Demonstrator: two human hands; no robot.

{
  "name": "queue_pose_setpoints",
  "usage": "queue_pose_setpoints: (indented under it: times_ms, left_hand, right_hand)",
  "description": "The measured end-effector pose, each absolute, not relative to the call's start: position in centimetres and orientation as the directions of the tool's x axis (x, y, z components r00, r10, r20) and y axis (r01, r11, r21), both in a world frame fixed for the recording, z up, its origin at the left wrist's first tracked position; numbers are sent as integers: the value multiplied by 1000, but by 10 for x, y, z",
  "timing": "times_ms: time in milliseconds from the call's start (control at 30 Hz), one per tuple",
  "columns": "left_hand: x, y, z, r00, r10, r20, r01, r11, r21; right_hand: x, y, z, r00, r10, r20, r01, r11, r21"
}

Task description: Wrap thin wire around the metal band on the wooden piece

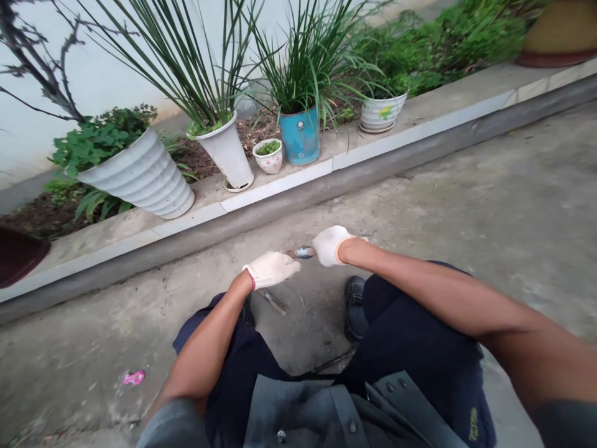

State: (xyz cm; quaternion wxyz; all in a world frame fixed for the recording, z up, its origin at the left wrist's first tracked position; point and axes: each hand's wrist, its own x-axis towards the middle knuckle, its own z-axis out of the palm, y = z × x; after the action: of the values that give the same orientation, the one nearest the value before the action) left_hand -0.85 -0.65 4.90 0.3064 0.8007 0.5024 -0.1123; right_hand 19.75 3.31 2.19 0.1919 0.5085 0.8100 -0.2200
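Note:
Both hands wear white knit gloves and meet in front of me, low over the concrete. Between them runs a short brown stick bound with silvery wire point(305, 252). My left hand point(273, 270) is closed around its left end, fingers pointing right. At the other end, my right hand point(331, 245) is curled into a fist on the stick, and its fingers are mostly hidden. A thin, dark tip shows past the right wrist. Below my left hand another stick-like piece point(274, 303) lies on the ground between my shoes, partly covered by the glove.
A raised planter ledge point(280, 180) crosses ahead, bearing a tilted white ribbed pot point(144, 174), a tall white pot point(228, 155), a small cup pot point(269, 158), a blue pot point(301, 140) and a white bowl pot point(383, 113). A pink object point(134, 378) lies at lower left.

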Motion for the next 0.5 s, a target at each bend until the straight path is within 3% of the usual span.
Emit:
queue_pose_setpoints:
  times_ms: [67, 133, 267, 400, 500]
  left_hand:
    - [-8, -7, 51, 470, 731, -495, 868, -278, 412]
    - [-10, -7, 53, 473, 730, -493, 862, -269, 429]
    - [-16, -5, 55, 502, 738, -451, 829, -262, 494]
    - [-21, 2, 48, 519, 754, -402, 811, -288, 509]
    - [-26, 11, 43, 549, 758, -352, 780, -312, 543]
  right_hand:
    - [198, 38, 30, -388, 801, -456, 916, 389, -97]
    - [202, 41, 40, -413, 835, -363, 909, 402, -108]
    - [216, 40, 57, -510, 821, -256, 836, 403, -373]
    - [228, 30, 70, -616, 708, -345, 681, 259, -685]
    - [233, 22, 77, -703, 539, -463, 651, 228, -724]
